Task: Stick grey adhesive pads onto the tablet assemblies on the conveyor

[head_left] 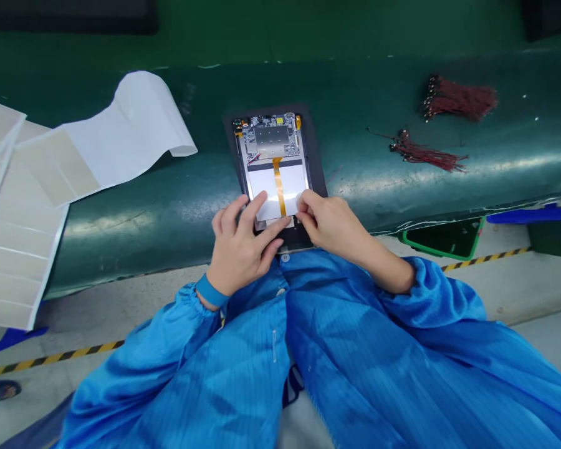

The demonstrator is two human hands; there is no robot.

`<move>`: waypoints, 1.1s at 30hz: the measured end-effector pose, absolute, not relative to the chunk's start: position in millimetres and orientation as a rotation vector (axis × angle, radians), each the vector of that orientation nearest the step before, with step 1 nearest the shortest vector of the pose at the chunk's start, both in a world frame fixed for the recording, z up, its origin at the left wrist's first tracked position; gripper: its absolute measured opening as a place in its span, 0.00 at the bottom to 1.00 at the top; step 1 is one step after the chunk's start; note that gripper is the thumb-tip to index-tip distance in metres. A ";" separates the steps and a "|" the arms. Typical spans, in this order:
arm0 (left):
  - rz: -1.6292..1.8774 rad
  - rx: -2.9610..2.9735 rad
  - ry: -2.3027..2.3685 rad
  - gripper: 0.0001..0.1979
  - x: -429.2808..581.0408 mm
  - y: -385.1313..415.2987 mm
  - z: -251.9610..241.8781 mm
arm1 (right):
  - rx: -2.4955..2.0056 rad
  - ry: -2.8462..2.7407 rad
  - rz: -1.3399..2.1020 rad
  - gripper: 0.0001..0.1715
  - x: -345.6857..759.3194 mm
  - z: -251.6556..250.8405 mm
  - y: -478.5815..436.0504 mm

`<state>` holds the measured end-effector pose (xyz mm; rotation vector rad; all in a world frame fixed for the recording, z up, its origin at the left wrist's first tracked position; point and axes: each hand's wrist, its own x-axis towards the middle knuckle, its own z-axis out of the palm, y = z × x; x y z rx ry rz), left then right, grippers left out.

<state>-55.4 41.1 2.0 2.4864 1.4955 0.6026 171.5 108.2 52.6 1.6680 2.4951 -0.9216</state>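
Note:
An opened tablet (267, 178) lies on a dark mat (318, 165) in front of me, its circuit board (270, 134) at the far end. An orange flat cable (279, 187) runs from the board down over the bright silver-white surface. My left hand (243, 243) rests on the tablet's near left part, fingers spread, the index finger reaching to the near edge. At the near right corner, my right hand (330, 221) has thumb and index finger pinched together; what is between them is too small to make out. A thin dark wire (331, 179) shows beside that hand.
Two bundles of dark red wires, a larger bundle (462, 100) and a smaller bundle (427, 153), lie right on the green table mat (374, 93). Label sheets (19, 249) and a curled white backing strip (135, 131) cover the left. A green-rimmed tray (474, 243) sits below the table edge.

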 end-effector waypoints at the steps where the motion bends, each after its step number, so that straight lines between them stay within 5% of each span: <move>1: 0.615 2.493 1.512 0.26 -61.5 38.5 1.7 | 1.662 2.510 -0.917 0.08 172.5 50.9 107.4; 11: 0.665 2.596 1.417 0.29 -64.0 40.4 -0.1 | 1.330 3.041 -0.664 0.23 196.6 18.4 89.2; 18: 0.604 2.637 1.427 0.35 -81.8 30.3 0.9 | 1.156 3.075 -0.439 0.24 207.8 22.3 87.2; 30: 0.444 2.519 1.432 0.33 -84.0 30.3 3.9 | 1.097 2.868 -0.581 0.27 227.2 38.3 105.1; 33: 0.510 2.445 1.509 0.44 -80.2 21.5 5.0 | 1.094 2.995 -0.503 0.25 239.1 38.7 103.9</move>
